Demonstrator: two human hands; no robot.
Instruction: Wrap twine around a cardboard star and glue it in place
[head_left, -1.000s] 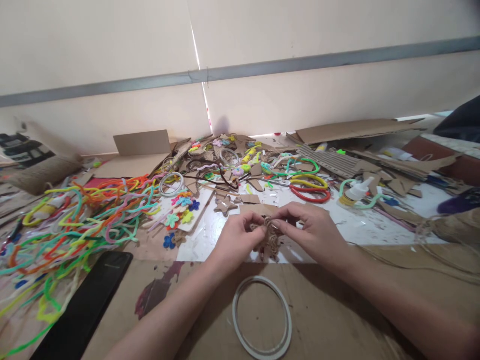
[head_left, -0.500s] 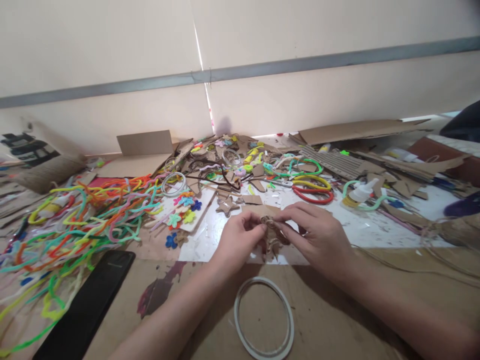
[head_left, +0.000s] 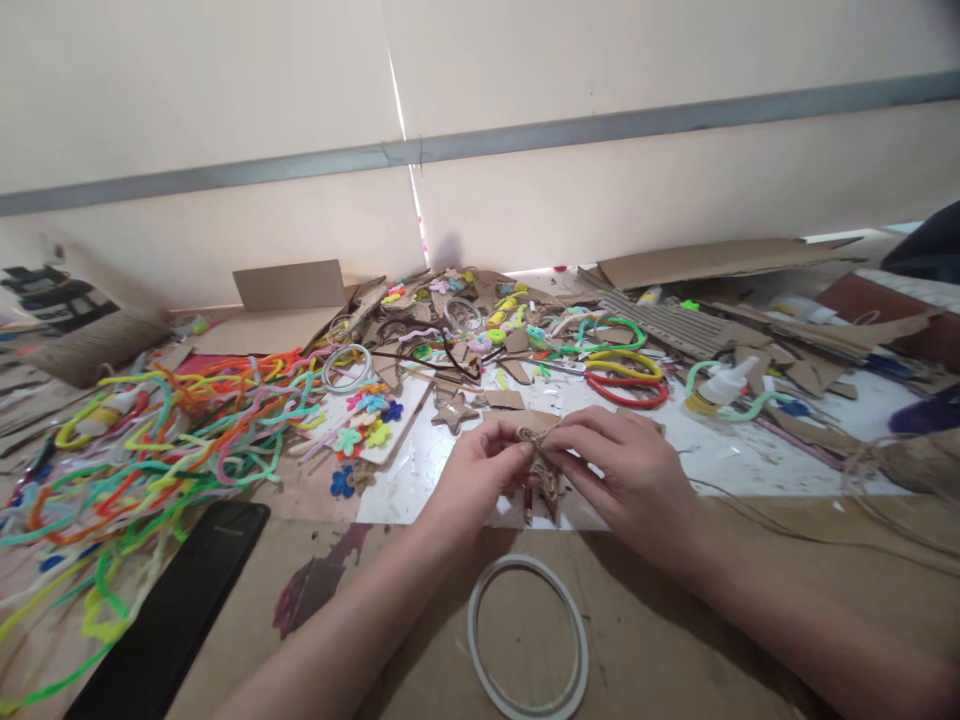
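Note:
Between my hands is a small brown cardboard piece wound with twine (head_left: 546, 482), probably star-shaped, though fingers cover much of it. My left hand (head_left: 491, 462) pinches its left side with thumb and forefinger. From the right, my right hand (head_left: 611, 465) has its fingertips closed on the twine at the top of the piece. A loose strand of twine (head_left: 780, 525) trails from beside my right hand toward a bundle of twine (head_left: 911, 462) at the right. Just below the hands lies a pale ring (head_left: 474, 625) on the brown cardboard sheet (head_left: 420, 640).
Tangled pipe cleaners (head_left: 217, 430) and a black phone-like slab (head_left: 176, 610) lie left. Felt flowers (head_left: 349, 442) and a brown star (head_left: 454, 410) sit nearer the middle. A glue bottle (head_left: 720, 388) is right, cardboard scraps (head_left: 679, 325) behind. A large twine spool (head_left: 101, 345) stands far left.
My right hand has shifted slightly left and its fingers have drawn closer to my left fingertips. The wrapped piece has turned a little, showing more twine; the trailing strand has moved slightly.

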